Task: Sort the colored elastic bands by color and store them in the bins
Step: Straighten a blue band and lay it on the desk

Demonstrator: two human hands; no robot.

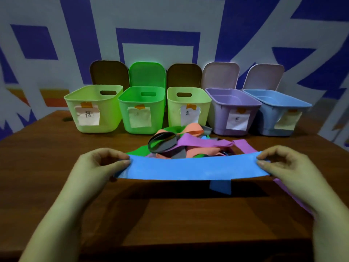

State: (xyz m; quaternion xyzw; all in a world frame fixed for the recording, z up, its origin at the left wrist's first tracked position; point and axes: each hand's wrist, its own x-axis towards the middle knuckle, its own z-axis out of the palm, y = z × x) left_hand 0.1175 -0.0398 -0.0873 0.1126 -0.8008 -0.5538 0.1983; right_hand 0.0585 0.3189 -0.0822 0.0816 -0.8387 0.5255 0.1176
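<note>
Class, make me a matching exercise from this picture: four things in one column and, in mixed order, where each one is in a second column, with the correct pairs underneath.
Column one
1. blue band
2. grey band
3. purple bin
4. blue bin

Column two
A. far right end of the row of bins
B. stretched between the left hand and right hand
C. on top of the pile of bands, behind the hands
D. second from the right in the row

Pairs: 1-B, 2-C, 3-D, 4-A
</note>
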